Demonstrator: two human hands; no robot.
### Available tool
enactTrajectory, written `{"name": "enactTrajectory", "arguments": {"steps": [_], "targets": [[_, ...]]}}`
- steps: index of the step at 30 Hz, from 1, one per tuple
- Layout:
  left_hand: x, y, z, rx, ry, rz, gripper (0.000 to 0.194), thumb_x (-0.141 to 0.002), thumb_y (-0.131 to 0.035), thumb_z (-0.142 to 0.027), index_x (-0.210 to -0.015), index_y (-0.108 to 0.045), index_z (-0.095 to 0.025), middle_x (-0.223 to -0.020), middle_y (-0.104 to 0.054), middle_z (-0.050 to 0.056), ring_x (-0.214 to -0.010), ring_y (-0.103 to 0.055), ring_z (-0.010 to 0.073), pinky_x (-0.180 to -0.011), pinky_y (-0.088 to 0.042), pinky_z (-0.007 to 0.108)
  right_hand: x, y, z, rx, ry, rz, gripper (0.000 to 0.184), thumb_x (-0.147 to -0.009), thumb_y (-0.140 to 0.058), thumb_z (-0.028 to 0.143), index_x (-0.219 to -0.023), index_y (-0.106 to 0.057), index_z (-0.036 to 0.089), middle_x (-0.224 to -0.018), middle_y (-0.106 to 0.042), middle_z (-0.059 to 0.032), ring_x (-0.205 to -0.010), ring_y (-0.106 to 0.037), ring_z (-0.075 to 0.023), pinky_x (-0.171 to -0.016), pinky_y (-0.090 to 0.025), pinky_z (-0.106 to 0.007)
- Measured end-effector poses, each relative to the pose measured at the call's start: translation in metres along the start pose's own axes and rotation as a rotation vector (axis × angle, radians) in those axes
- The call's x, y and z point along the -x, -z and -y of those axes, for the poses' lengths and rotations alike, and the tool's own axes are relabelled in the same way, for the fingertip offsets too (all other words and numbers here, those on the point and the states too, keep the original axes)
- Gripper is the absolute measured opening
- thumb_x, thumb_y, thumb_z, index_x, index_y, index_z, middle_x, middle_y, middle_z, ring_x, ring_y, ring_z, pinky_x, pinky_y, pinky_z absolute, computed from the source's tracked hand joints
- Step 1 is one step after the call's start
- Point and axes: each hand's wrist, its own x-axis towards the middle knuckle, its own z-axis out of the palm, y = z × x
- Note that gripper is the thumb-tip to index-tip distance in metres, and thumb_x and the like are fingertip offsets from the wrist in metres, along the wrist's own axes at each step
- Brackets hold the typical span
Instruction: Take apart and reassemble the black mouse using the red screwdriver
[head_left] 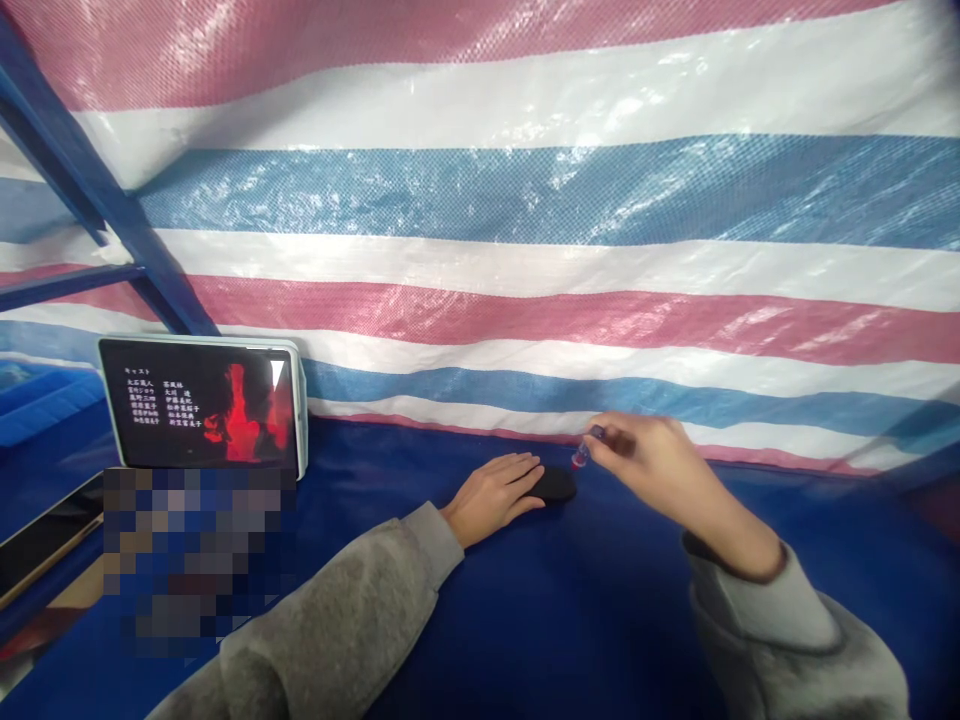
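A flat, black, rounded object (556,485) lies on the blue tabletop; its exact kind is unclear. My left hand (495,495) holds its left end, fingers over the top and thumb along the near side, covering that part. Just to the right and slightly above, my right hand (645,455) pinches a small, clear, purplish piece with a red lower tip (580,458) between thumb and fingers. That piece tilts down toward the black object's right end, apart from it. It is too small and blurred to name. Both arms wear grey sleeves.
A tablet (199,405) in a pale case stands at the left, showing white text and a red figure. A phone (45,535) lies at the left edge near a blurred-out patch. Behind the blue tabletop (510,620) hangs a striped plastic sheet (525,190). Blue frame bars (82,160) rise at left.
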Motion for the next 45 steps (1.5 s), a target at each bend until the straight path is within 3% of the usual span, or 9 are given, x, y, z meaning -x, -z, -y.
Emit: {"name": "enactTrajectory", "arguments": {"steps": [21,26,30,34,37,41,45], "targets": [[0.0,-0.002,0.001,-0.008,-0.013,-0.037,0.046,-0.099,-0.045,-0.049,-0.127,-0.058,-0.015,-0.126,-0.065,0.01,-0.12,-0.061,0.0225,-0.105,-0.05,0.039,0.0,-0.002,-0.007,0.085,-0.027,0.018,0.021,-0.084,-0.051,0.03,-0.072,-0.065,0.021,-0.061,-0.064,0.0019,-0.059,-0.058,-0.0136,-0.062,-0.038,-0.025],[0.0,-0.001,0.0,-0.022,-0.024,0.009,0.045,-0.099,-0.047,-0.047,-0.131,-0.056,-0.016,-0.13,-0.063,0.01,-0.125,-0.057,0.0215,-0.108,-0.048,0.039,-0.001,-0.014,-0.01,0.259,-0.089,0.001,0.015,-0.083,-0.049,0.024,-0.08,-0.064,0.022,-0.072,-0.069,-0.0015,-0.064,-0.061,-0.0172,-0.06,-0.035,-0.027],[0.0,0.001,-0.001,-0.024,-0.024,-0.007,0.047,-0.099,-0.047,-0.047,-0.131,-0.056,-0.015,-0.13,-0.063,0.01,-0.124,-0.058,0.0218,-0.109,-0.047,0.039,-0.003,-0.029,-0.012,0.399,-0.137,0.012,0.025,-0.094,-0.039,0.029,-0.083,-0.06,0.021,-0.076,-0.07,-0.0053,-0.068,-0.063,-0.021,-0.058,-0.032,-0.029],[0.0,0.001,0.0,-0.037,-0.036,0.005,0.047,-0.099,-0.048,-0.046,-0.131,-0.056,-0.013,-0.131,-0.062,0.011,-0.125,-0.057,0.0222,-0.11,-0.046,0.039,-0.005,-0.037,-0.013,0.262,-0.031,0.023,0.03,-0.097,-0.036,0.029,-0.081,-0.06,0.02,-0.078,-0.067,-0.0059,-0.071,-0.062,-0.0199,-0.064,-0.038,-0.03],[0.001,-0.001,0.001,-0.038,-0.028,0.0,0.046,-0.098,-0.048,-0.046,-0.13,-0.056,-0.013,-0.13,-0.063,0.011,-0.125,-0.057,0.0216,-0.11,-0.046,0.038,-0.003,-0.037,-0.014,0.166,0.052,0.021,0.029,-0.093,-0.035,0.019,-0.095,-0.064,0.02,-0.09,-0.067,-0.0057,-0.074,-0.063,-0.0175,-0.07,-0.042,-0.029],[0.001,-0.002,0.002,-0.03,-0.021,-0.006,0.046,-0.099,-0.047,-0.048,-0.13,-0.056,-0.015,-0.129,-0.063,0.01,-0.124,-0.058,0.021,-0.109,-0.047,0.038,-0.002,-0.035,-0.016,0.241,-0.016,-0.001,0.031,-0.085,-0.041,0.013,-0.103,-0.066,0.021,-0.094,-0.068,-0.0053,-0.078,-0.064,-0.0187,-0.07,-0.043,-0.029],[0.001,-0.002,0.002,-0.022,-0.017,-0.004,0.045,-0.098,-0.048,-0.047,-0.13,-0.057,-0.016,-0.13,-0.063,0.01,-0.124,-0.058,0.0208,-0.109,-0.047,0.038,-0.002,-0.034,-0.016,0.271,-0.043,-0.015,0.032,-0.093,-0.036,0.021,-0.104,-0.067,0.021,-0.091,-0.07,-0.0063,-0.083,-0.065,-0.0215,-0.069,-0.042,-0.03]]}}
